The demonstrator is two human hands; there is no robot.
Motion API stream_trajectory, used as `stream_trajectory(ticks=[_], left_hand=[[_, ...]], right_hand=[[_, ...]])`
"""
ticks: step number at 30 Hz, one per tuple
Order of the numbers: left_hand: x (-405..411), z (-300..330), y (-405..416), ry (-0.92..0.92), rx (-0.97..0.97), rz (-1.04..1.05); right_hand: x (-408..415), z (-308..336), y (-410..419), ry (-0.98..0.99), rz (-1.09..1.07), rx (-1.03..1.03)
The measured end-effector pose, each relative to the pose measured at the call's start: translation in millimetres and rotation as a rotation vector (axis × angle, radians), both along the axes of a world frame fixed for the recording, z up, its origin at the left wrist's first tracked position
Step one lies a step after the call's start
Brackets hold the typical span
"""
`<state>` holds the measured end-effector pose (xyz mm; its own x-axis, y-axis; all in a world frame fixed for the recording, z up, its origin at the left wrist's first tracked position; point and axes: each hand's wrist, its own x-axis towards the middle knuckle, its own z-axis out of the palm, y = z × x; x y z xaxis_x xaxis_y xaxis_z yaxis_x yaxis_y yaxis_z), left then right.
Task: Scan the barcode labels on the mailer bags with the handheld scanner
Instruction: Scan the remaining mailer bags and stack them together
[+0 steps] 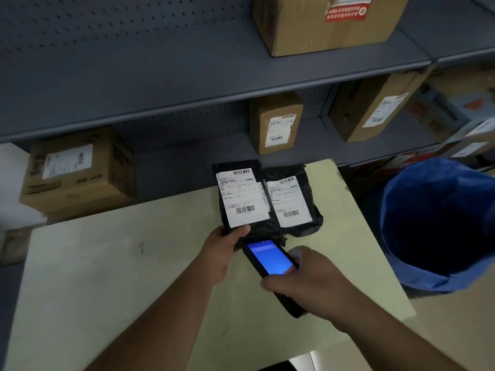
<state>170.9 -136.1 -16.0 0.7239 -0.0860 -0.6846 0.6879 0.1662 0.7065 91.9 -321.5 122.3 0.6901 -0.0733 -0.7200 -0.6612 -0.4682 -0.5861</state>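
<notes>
Two black mailer bags lie side by side at the far edge of the pale table, each with a white barcode label facing up. My left hand grips the near edge of the left mailer bag, thumb on the label's lower corner. The right mailer bag lies untouched beside it. My right hand holds the black handheld scanner, its blue screen lit and its top end pointing at the left bag's near edge.
A blue-lined bin stands right of the table. Grey metal shelves behind the table hold cardboard boxes with shipping labels, one of them directly behind the bags.
</notes>
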Motion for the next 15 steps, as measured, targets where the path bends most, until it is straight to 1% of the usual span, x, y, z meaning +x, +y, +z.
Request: stream_trajectory(ticks=[7, 11, 15], left_hand=[[13.5, -1.0, -36.8, 0.000, -0.029, -0.016], [21.0, 2.0, -59.4, 0.041, -0.053, -0.027], [27.8, -1.4, -76.2, 0.085, -0.007, -0.040]], right_hand=[[-4.8, -6.4, -27.7, -0.038, -0.049, -0.018], [-6.0, -9.2, -42.9, -0.030, -0.071, -0.011], [-7.5, -12.0, -56.9, -0.027, -0.098, -0.011]])
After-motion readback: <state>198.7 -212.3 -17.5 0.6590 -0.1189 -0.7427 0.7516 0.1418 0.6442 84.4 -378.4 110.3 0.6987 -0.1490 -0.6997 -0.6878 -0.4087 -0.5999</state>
